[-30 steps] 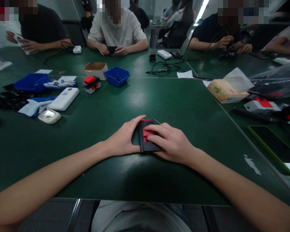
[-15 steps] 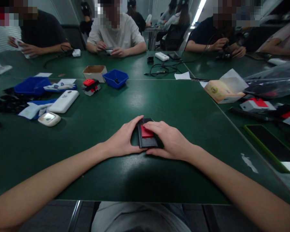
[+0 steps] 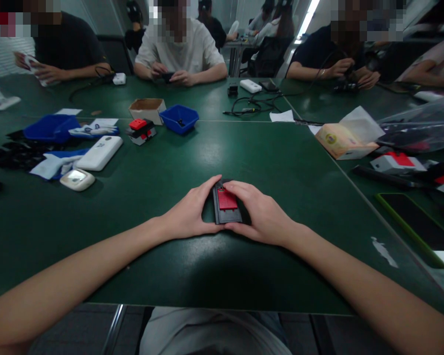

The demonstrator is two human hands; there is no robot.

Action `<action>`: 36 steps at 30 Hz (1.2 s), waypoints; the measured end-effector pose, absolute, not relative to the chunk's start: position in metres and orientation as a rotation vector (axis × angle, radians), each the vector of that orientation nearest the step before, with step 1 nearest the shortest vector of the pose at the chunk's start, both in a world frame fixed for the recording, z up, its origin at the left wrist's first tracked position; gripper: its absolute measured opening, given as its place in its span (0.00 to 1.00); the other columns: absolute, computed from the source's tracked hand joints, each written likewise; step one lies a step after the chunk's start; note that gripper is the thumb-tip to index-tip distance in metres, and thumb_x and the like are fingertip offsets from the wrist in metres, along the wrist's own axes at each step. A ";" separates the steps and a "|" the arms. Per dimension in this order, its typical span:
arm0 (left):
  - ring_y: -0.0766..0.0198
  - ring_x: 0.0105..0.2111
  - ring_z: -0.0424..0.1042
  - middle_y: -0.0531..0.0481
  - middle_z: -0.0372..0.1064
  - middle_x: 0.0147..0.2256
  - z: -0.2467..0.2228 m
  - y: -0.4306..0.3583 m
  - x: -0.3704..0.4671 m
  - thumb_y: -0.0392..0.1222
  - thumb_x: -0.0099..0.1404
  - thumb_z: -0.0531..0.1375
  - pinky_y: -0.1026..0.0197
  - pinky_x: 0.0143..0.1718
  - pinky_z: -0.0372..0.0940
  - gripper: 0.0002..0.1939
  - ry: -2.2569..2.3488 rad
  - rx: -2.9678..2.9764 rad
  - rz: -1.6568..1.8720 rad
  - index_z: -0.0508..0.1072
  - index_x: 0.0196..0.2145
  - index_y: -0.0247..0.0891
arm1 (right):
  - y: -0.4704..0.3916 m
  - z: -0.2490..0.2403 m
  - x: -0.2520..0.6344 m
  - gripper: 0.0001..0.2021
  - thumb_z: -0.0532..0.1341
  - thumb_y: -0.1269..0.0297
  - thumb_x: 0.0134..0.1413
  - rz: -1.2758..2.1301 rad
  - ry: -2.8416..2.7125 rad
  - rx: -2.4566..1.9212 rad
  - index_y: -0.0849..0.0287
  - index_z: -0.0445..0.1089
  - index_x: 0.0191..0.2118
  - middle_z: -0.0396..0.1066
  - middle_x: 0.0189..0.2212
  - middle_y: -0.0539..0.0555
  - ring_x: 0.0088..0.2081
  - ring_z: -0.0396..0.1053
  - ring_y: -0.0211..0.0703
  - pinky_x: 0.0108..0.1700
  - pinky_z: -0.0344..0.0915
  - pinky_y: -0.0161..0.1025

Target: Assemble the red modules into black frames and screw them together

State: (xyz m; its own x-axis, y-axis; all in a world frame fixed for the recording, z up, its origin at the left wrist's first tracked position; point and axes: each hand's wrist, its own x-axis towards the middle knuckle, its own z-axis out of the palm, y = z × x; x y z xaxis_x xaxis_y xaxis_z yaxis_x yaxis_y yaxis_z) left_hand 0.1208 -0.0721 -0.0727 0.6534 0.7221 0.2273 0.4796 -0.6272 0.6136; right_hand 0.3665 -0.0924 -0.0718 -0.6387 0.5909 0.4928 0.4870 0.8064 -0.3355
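Observation:
A flat black rectangular plate (image 3: pixel 230 217) lies on the green table (image 3: pixel 214 153) in front of me. On top of it sits a red rectangular piece (image 3: pixel 227 200). My left hand (image 3: pixel 189 209) grips the plate's left side, thumb at the near edge and forefinger at the far corner. Round its right side my right hand (image 3: pixel 268 214) is curved, with the thumb at the near edge and the fingertips by the far end of the red piece. The other fingers of both hands are partly hidden.
To the left lie a white power bank (image 3: pixel 100 153), a cream rounded device (image 3: pixel 77 180) and a blue bin (image 3: pixel 52 129). Farther off stand a cardboard box (image 3: pixel 147 110) and a small blue bin (image 3: pixel 179 120). On the right are a tissue box (image 3: pixel 344 140) and a green-edged phone (image 3: pixel 410 222). Several people sit opposite.
My right fingers have drawn back from the red piece toward the far edge, so more of it shows. My left hand keeps its hold. The whole view has shifted slightly.

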 end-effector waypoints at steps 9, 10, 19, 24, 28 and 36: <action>0.37 0.66 0.62 0.28 0.54 0.69 -0.071 -0.072 0.122 0.58 0.58 0.71 0.37 0.65 0.61 0.58 0.949 2.355 0.605 0.44 0.73 0.37 | -0.093 -0.072 0.364 0.37 0.61 0.44 0.64 0.287 -2.398 -0.846 0.59 0.51 0.70 0.63 0.65 0.70 0.65 0.64 0.64 0.62 0.68 0.63; 0.37 0.66 0.62 0.29 0.55 0.69 -0.071 -0.072 0.122 0.58 0.58 0.71 0.37 0.65 0.62 0.57 0.951 2.356 0.602 0.45 0.73 0.37 | -0.092 -0.072 0.364 0.37 0.61 0.44 0.64 0.297 -2.398 -0.854 0.59 0.51 0.70 0.63 0.65 0.70 0.65 0.64 0.64 0.62 0.68 0.64; 0.39 0.65 0.64 0.30 0.58 0.67 -0.074 -0.070 0.122 0.59 0.59 0.70 0.38 0.64 0.61 0.53 0.927 2.439 0.625 0.50 0.71 0.36 | -0.091 -0.073 0.365 0.37 0.61 0.44 0.63 0.317 -2.415 -0.877 0.59 0.53 0.69 0.63 0.65 0.70 0.65 0.64 0.64 0.63 0.68 0.65; 0.38 0.64 0.64 0.31 0.61 0.66 -0.072 -0.070 0.121 0.62 0.58 0.69 0.36 0.65 0.59 0.52 0.915 2.455 0.609 0.53 0.70 0.37 | -0.088 -0.076 0.367 0.39 0.61 0.39 0.62 0.353 -2.426 -0.869 0.62 0.55 0.68 0.63 0.64 0.71 0.65 0.64 0.65 0.63 0.67 0.64; 0.37 0.65 0.63 0.31 0.60 0.67 -0.072 -0.070 0.121 0.62 0.61 0.66 0.34 0.65 0.58 0.49 0.926 2.426 0.610 0.55 0.70 0.37 | -0.087 -0.075 0.368 0.37 0.59 0.39 0.63 0.387 -2.401 -0.862 0.61 0.57 0.67 0.64 0.64 0.70 0.64 0.65 0.64 0.63 0.68 0.63; 0.39 0.67 0.60 0.31 0.59 0.67 -0.072 -0.070 0.121 0.62 0.65 0.64 0.35 0.66 0.57 0.44 0.898 2.456 0.639 0.56 0.69 0.37 | -0.092 -0.071 0.367 0.31 0.60 0.47 0.66 0.396 -2.396 -0.884 0.60 0.57 0.66 0.64 0.64 0.69 0.65 0.64 0.60 0.64 0.67 0.61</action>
